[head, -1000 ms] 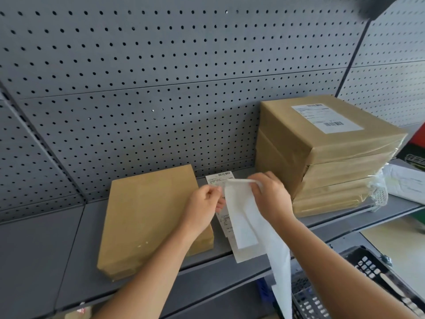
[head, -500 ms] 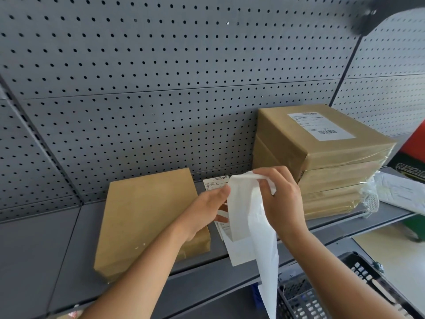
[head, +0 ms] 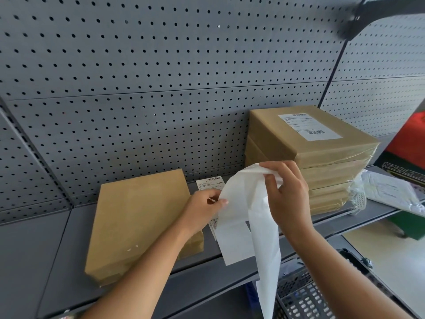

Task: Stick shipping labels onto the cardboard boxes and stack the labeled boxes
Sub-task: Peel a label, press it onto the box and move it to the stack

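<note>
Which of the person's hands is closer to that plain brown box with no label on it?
Left. The left hand is over the unlabeled box's right edge; the right hand is farther right, by the stack.

Grey pegboard wall behind grey shelf (pale floor right)

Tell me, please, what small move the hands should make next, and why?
Probably finish peeling: the right hand pulls the backing away while the left hand pinches the label's edge. The backing is only partly lifted, and the box beside the left hand has no label, unlike the stack.
</note>
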A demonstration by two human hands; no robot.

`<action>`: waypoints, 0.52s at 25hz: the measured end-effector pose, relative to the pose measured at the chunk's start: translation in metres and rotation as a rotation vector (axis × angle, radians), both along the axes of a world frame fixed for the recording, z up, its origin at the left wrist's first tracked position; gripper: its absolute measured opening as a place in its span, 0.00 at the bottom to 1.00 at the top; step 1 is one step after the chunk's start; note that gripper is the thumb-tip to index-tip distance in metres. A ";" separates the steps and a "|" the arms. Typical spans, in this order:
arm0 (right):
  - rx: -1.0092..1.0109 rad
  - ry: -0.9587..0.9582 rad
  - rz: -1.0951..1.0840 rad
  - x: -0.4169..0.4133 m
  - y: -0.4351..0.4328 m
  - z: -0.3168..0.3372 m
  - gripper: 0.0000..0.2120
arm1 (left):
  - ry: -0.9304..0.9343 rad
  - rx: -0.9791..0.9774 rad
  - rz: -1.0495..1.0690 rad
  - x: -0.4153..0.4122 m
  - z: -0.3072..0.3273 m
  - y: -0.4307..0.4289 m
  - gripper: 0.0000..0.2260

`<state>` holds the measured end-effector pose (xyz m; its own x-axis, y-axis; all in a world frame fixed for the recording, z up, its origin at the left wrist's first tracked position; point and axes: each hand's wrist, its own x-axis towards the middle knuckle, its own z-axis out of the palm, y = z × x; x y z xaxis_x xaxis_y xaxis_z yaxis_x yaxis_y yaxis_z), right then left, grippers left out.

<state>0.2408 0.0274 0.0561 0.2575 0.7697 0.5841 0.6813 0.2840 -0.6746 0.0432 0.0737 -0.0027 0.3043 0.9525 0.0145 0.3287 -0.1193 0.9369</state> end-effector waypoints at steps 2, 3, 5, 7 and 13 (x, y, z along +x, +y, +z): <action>0.020 0.030 0.007 0.003 -0.005 0.001 0.12 | 0.077 0.055 0.015 0.002 -0.006 0.002 0.07; 0.033 0.041 0.008 0.005 -0.009 0.002 0.13 | 0.093 0.078 0.033 0.003 -0.009 0.004 0.07; 0.061 0.041 0.003 0.007 -0.017 0.004 0.14 | 0.086 0.106 0.090 0.007 -0.013 0.009 0.07; 0.079 0.035 0.004 0.010 -0.027 0.003 0.14 | 0.071 0.118 0.151 0.010 -0.013 0.013 0.07; 0.022 -0.014 0.053 0.022 -0.060 -0.023 0.15 | -0.162 -0.045 0.286 0.012 -0.007 0.020 0.09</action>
